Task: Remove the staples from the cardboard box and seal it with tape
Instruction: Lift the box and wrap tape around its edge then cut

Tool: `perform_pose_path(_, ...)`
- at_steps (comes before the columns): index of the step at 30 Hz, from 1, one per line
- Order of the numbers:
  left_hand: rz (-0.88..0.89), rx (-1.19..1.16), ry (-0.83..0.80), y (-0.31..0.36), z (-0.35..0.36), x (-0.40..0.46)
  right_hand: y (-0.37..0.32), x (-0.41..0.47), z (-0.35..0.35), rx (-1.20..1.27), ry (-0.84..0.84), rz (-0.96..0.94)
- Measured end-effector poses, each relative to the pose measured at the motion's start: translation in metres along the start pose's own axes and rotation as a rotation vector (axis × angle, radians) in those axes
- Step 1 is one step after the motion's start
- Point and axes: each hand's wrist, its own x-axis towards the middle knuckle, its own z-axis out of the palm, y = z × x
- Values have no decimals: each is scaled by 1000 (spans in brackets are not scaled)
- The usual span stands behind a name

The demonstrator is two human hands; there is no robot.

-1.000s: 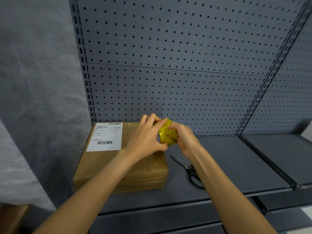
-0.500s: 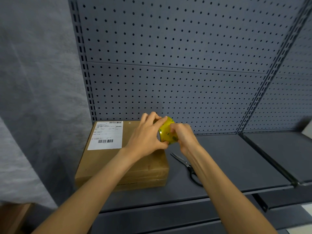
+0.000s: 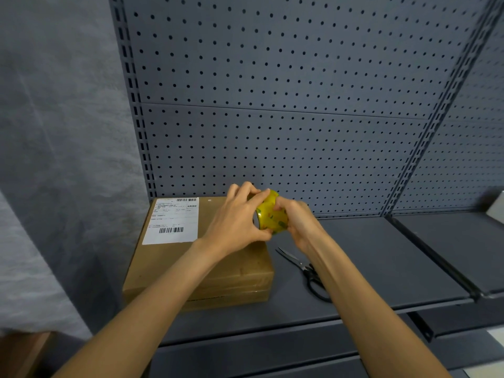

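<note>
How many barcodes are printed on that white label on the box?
2. One runs along the top edge of the white paper shipping label, the other near its bottom edge. The label sits on the brown cardboard box; other faces are hidden.

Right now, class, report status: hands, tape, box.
Left hand and right hand both grip yellow tape roll. Brown cardboard box untaped on shelf. Black scissors beside it.

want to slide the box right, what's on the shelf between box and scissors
Nothing: the head view shows bare shelf between the cardboard box and the scissors.
</note>
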Motion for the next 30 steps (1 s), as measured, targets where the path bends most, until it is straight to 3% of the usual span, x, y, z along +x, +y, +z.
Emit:
perform_pose_path(5, -92, -175, 7, -10, -6, 1, 7, -6, -14, -53, -216, -184)
perform_pose_path(8, -150, -285, -59, -17, -17, 2, 11, -7, -17, -93, -265, -270)
perform_pose_path(12, -160, -386, -99, -21, -34, 6, 6, -9, -10, -160, -266, -374)
perform_pose_path(22, -184, -267, 190, -21, -39, -7, 3, -16, 8, -348, -205, -551)
perform_pose_path(30, -244, -326, 257, -14, -46, -16, 2, -22, 12, -442, -164, -610)
